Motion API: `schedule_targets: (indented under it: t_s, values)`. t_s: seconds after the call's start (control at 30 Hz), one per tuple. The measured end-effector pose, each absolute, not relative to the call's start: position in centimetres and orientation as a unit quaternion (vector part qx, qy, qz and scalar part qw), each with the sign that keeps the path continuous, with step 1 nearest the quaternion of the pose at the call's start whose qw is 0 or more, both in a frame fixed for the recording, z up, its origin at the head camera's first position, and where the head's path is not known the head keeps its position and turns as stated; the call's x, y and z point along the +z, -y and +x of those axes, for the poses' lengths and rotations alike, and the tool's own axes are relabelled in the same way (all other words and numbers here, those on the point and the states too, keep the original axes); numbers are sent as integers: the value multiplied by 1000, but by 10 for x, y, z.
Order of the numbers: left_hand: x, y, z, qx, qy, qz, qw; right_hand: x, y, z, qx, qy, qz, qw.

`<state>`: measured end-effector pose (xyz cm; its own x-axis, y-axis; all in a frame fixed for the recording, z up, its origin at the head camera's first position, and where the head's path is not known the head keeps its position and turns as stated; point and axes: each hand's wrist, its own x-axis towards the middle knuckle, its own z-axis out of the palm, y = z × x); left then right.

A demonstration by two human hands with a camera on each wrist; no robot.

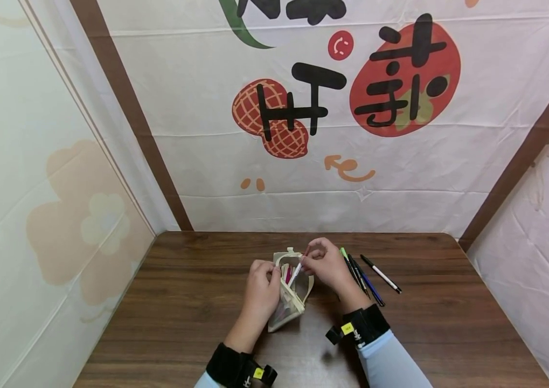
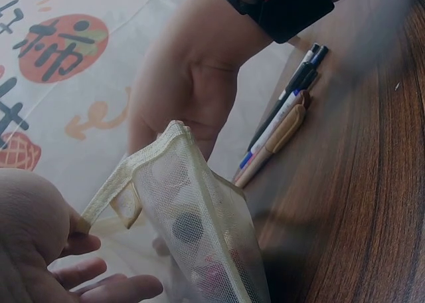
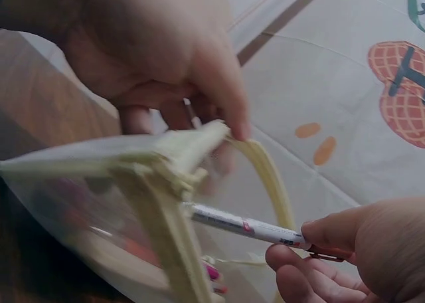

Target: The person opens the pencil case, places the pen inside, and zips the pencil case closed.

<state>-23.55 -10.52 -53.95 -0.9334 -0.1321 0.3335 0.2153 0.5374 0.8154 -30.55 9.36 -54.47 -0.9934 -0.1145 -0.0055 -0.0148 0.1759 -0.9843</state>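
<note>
A cream mesh pouch stands open on the table, its rim edged with pale tape. My left hand pinches this rim between thumb and forefinger, while its other fingers extend loosely in the left wrist view. Above the opening, my right hand pinches a white-barrelled pen near its reddish-brown clip end. The far end of that pen reaches through the pouch's mouth. Pink and other coloured items show through the mesh inside.
Right of the pouch, several pens lie close together on the brown wooden table, with green, black and blue parts. A white pen with black ends lies slightly apart. Behind the table hangs a printed cloth.
</note>
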Motion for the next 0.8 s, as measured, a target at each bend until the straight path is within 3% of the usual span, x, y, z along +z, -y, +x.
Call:
schedule_targets:
  t_s: [0.3,0.8]
  values:
    - [-538,106,-237,-478,857,-21,192,-550,-76,-299,-617,-774,-92,106]
    - [-537,107,-235,-486,851,-12,200,-548,-73,-293,-535,-826,-127,126]
